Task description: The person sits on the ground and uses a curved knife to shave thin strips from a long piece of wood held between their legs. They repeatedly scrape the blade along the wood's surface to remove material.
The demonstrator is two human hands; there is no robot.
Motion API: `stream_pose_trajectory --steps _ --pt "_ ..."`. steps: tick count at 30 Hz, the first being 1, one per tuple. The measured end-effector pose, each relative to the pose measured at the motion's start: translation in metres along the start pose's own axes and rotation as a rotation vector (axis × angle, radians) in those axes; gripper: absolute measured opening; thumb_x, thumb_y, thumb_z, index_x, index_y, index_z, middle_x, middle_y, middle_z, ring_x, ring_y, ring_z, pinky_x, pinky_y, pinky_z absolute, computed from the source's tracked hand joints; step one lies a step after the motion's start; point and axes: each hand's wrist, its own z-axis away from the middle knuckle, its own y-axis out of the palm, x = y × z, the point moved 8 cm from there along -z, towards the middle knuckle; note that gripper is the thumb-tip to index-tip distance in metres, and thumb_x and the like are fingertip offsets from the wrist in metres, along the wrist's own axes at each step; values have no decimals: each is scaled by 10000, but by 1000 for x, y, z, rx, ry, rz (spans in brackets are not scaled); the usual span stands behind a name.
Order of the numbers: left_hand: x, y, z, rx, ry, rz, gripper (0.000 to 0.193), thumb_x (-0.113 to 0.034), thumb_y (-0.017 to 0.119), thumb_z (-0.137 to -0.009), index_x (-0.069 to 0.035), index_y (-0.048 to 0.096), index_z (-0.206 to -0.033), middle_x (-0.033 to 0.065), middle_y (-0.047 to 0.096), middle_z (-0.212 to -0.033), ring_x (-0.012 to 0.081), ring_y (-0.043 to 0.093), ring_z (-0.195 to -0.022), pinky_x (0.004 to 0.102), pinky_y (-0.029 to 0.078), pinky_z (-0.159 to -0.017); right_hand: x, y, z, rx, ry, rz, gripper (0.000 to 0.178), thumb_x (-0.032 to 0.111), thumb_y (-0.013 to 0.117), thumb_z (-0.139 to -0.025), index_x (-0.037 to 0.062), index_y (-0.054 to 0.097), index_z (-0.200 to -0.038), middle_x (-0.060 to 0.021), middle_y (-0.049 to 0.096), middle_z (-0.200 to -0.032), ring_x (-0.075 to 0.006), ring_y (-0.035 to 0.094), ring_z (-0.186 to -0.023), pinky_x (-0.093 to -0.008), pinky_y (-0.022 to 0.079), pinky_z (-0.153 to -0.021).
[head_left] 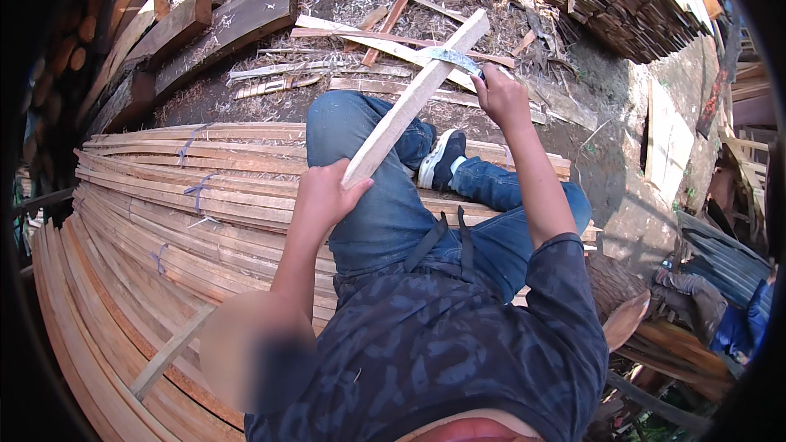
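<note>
Here, left hand [321, 195] grips the wooden slat [413, 100] at its near end; right hand [499, 96] clasps a blade [453, 57] laid across it.

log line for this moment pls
left hand grips wooden slat | right hand holds blade on slat | seated on bundled slats

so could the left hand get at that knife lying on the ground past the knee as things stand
Probably not: the left hand is shut on the wooden slat, and the raised knee lies between it and the knife on the ground.

Pale wooden slat [413, 98], blue jeans [385, 205]
</note>
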Motion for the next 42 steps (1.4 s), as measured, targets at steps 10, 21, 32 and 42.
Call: stream_pose_trajectory --steps 10,21,32,42 --pt "6 2 -1 6 -5 -21 393 -381 763 -774 -4 667 -832 237 646 -708 417 655 -715 469 530 -653 61 19 36 160 2 -119 295 332 536 -970 42 515 -924 -189 632 -676 -392 649 -608 -476 521 -521" --pt "13 7 -2 14 -16 -2 379 -345 774 -771 -8 705 -931 228 670 -743 392 675 -728 431 533 -654 -191 -1 27 52 702 124 404 339 456 -999 -32 611 -1032 -294 664 -892 -480 630 -891 -551 482 -798" --pt "17 9 2 -2 -25 13 370 -358 765 -778 -19 695 -912 219 659 -718 399 664 -714 437 523 -634 -128 106 257 183 1304 -600 397 310 641 -937 71 480 -664 -24 474 -488 -121 452 -355 -299 352 -324" --pt "15 -1 20 -43 -57 -44 348 -339 732 -819 -29 657 -957 196 653 -773 395 645 -778 463 495 -669 -96 95 160 57 917 -670 463 318 713 -894 62 511 -566 25 450 -490 -70 408 -442 -286 328 -422"
